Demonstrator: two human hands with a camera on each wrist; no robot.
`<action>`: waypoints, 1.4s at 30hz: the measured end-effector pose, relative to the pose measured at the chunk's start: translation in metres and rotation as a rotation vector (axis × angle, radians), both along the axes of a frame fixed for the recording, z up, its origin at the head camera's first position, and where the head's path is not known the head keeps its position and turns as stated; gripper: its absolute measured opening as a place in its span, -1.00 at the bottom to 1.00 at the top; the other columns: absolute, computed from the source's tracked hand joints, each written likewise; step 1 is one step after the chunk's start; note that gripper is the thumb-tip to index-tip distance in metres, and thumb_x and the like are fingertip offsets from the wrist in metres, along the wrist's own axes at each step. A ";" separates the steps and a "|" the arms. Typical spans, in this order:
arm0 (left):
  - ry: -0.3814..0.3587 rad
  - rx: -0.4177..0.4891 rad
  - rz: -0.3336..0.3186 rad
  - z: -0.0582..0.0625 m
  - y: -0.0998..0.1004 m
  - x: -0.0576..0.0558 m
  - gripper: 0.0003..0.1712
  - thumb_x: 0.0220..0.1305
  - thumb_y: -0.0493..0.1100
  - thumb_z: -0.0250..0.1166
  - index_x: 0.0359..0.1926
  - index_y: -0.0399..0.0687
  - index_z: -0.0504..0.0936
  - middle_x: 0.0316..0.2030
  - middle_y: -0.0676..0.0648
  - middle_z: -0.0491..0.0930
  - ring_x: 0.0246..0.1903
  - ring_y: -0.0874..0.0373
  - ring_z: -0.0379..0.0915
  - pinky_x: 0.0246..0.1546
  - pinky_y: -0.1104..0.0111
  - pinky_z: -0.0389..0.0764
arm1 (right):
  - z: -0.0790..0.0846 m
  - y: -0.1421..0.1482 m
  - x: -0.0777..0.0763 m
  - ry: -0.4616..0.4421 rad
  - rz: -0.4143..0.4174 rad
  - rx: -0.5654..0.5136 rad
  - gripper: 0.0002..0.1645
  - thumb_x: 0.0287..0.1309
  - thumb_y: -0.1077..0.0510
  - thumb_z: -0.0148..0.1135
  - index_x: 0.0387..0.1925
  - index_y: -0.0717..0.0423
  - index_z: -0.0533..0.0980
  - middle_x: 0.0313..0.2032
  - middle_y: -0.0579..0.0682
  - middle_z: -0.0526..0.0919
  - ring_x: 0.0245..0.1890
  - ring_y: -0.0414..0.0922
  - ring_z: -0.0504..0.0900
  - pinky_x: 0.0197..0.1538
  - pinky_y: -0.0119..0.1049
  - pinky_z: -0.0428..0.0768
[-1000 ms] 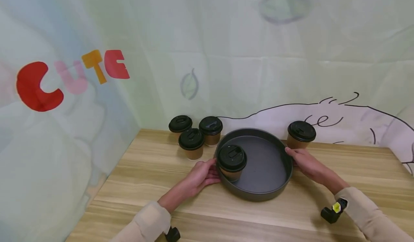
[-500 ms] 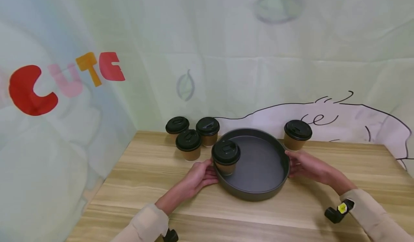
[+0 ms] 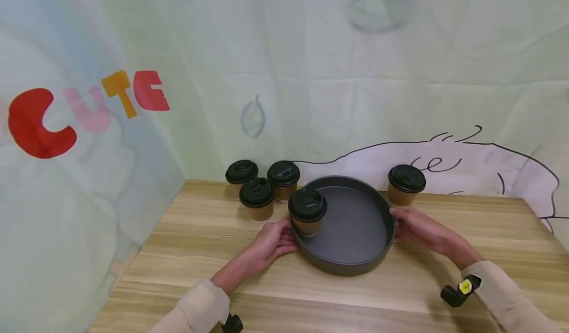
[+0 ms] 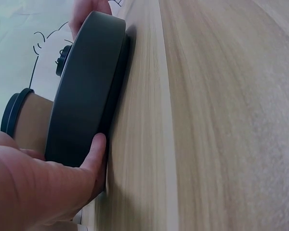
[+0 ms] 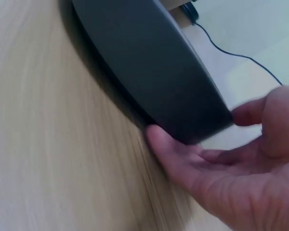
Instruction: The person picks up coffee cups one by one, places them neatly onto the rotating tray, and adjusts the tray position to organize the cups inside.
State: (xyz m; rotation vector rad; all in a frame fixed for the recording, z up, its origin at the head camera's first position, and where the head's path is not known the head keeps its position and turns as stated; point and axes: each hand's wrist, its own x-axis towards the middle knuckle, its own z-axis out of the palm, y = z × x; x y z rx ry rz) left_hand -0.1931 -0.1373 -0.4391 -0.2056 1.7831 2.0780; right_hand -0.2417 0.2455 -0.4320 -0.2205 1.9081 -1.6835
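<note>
A round dark grey pan [image 3: 351, 224] is held between both hands at the middle of the wooden table. One brown paper cup with a black lid [image 3: 307, 212] stands inside it, against the left wall. My left hand [image 3: 268, 244] grips the pan's left side, its fingers reaching to the lower edge in the left wrist view. On the opposite side, my right hand [image 3: 420, 229] pinches the wall, thumb at the rim and fingers at the bottom edge [image 5: 183, 154]. Whether the pan's base touches the table cannot be told.
Several more lidded cups stand about: a cluster with a front cup [image 3: 258, 199] left of the pan, and a lone cup [image 3: 405, 185] behind my right hand. A printed curtain [image 3: 311, 115] closes off the table's back and left. Bare wood [image 3: 338, 301] lies in front.
The cup in the pan has shifted away from me along the left wall. Both hands keep their hold on the pan. The head view has turned slightly, so the scene sits further left.
</note>
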 end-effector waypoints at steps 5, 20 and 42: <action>-0.008 -0.001 0.014 0.000 -0.001 0.001 -0.53 0.58 -0.13 -0.02 0.06 -0.58 0.48 -0.27 -0.21 0.60 -0.29 0.08 0.61 0.01 0.11 0.71 | 0.001 0.003 0.000 -0.054 0.007 0.008 -0.49 0.65 -0.04 -0.17 -0.20 0.26 0.54 -0.30 0.06 0.69 -0.26 -0.04 0.72 -0.04 -0.10 0.74; -0.010 -0.008 0.013 0.000 0.001 0.001 -0.50 0.60 -0.09 -0.01 0.07 -0.59 0.46 -0.28 -0.20 0.56 -0.29 0.08 0.59 0.01 0.13 0.71 | -0.004 0.009 0.001 -0.008 0.056 -0.003 -0.48 0.67 -0.02 -0.25 -0.14 0.30 0.50 -0.26 0.06 0.67 -0.22 -0.04 0.70 -0.01 -0.11 0.72; -0.006 -0.018 0.025 0.002 0.003 0.000 -0.48 0.59 -0.11 -0.01 0.11 -0.62 0.45 -0.24 -0.24 0.59 -0.26 0.06 0.60 0.04 0.09 0.70 | -0.007 0.013 -0.001 0.028 0.055 0.011 -0.42 0.67 -0.06 -0.17 0.01 0.43 0.50 -0.17 0.12 0.73 -0.17 -0.06 0.72 0.02 -0.16 0.71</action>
